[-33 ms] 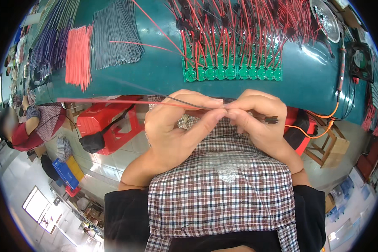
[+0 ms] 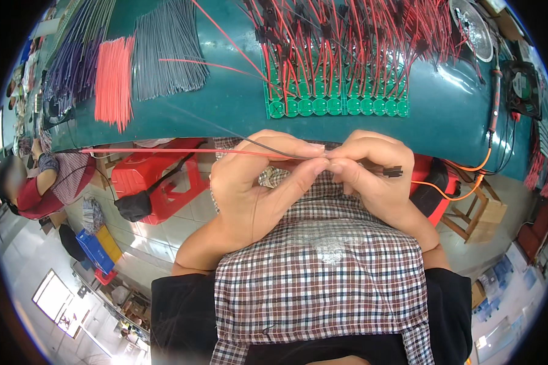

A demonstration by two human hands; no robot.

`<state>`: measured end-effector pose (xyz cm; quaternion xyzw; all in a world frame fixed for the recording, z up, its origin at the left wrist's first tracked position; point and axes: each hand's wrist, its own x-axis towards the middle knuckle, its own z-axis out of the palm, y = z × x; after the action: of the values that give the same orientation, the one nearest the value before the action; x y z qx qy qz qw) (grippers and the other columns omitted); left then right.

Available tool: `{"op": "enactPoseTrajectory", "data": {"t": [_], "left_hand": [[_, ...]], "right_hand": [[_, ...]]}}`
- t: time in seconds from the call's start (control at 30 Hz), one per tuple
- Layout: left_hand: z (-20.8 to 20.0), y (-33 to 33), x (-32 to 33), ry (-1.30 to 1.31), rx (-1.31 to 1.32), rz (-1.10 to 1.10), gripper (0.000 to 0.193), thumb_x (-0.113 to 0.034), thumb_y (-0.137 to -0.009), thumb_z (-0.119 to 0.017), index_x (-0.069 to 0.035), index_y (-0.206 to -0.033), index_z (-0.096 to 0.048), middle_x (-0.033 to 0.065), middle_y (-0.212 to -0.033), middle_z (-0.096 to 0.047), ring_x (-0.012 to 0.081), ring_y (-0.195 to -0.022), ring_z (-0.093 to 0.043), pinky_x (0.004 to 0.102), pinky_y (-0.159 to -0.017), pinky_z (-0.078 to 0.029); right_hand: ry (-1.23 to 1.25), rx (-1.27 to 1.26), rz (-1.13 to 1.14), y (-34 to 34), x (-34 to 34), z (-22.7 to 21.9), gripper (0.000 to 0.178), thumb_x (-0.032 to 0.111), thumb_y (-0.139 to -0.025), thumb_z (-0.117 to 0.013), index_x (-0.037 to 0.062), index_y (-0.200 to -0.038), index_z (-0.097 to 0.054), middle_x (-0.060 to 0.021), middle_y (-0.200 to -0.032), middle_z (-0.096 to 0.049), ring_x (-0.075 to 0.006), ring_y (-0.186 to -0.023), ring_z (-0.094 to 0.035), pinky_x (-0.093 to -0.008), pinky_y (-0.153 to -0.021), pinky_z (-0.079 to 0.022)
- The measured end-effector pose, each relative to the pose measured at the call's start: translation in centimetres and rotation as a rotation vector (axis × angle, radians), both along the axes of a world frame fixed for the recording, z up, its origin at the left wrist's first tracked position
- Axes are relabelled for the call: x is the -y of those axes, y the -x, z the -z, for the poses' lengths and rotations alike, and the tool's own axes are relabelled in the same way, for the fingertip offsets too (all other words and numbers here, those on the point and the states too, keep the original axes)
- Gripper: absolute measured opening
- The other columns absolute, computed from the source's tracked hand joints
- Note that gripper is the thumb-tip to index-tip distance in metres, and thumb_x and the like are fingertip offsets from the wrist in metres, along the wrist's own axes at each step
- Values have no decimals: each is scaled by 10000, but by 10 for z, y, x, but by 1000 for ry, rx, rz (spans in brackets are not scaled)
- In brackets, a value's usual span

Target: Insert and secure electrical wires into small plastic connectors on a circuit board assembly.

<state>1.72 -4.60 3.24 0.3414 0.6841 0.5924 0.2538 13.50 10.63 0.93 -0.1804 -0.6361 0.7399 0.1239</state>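
Note:
My left hand [image 2: 256, 182] is closed in a pinch on a red wire [image 2: 182, 150] and a dark wire [image 2: 225, 132], which trail off to the left. Its thumb and forefinger meet the fingertips of my right hand [image 2: 371, 167], also pinched, where the wires' ends are hidden. A small black part [image 2: 393, 173] sticks out beside the right hand's curled fingers; its kind is not clear. Both hands hover above my checked apron [image 2: 316, 286], close to the near edge of the green table [image 2: 225, 112].
Green circuit boards [image 2: 335, 107] with red and black wires stand ahead. Red wires [image 2: 113, 85], grey wires [image 2: 169, 55] and purple wires [image 2: 73, 79] lie left. A soldering iron [image 2: 494, 103] and black fan [image 2: 522, 89] are right. A red stool [image 2: 143, 173] and co-worker [image 2: 42, 188] are left.
The red wire's free left end has dipped slightly and looks steadier. Both hands keep nearly the same place and pinch.

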Motion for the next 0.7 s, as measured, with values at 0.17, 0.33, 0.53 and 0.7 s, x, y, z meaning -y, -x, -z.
{"op": "enactPoseTrajectory", "data": {"t": [0.17, 0.33, 0.53, 0.7], "left_hand": [[3, 5, -1, -16, -68, -1, 189, 72, -806, -753, 34, -979, -689, 132, -959, -698, 186, -872, -689, 267, -733, -568], [14, 7, -2, 69, -96, -180, 149, 49, -809, -763, 25, -942, -701, 115, -927, -721, 158, -785, -710, 258, -668, -589], [35, 14, -12, 174, -261, -321, 125, 40, -818, -754, 23, -910, -671, 99, -903, -720, 144, -721, -712, 247, -624, -580], [43, 15, -16, 157, -402, -317, 130, 35, -802, -761, 20, -900, -678, 98, -889, -718, 150, -696, -709, 247, -607, -575]], "right_hand": [[78, 47, -64, 1, -2, 8, 37, 39, -851, -758, 6, -861, -744, -30, -699, -637, -61, -590, -551, -223, -515, -407], [-404, 28, 116, 4, -3, 6, 111, 39, -811, -793, 8, -898, -732, -18, -689, -619, -42, -569, -512, -204, -484, -359], [-583, 128, 294, -12, -31, 10, 86, 10, -807, -776, 10, -863, -710, -27, -737, -650, -53, -577, -547, -202, -493, -400], [-686, 195, 272, -12, -31, 15, 70, 12, -824, -759, -3, -834, -691, -37, -756, -652, -58, -592, -564, -201, -497, -416]]}}
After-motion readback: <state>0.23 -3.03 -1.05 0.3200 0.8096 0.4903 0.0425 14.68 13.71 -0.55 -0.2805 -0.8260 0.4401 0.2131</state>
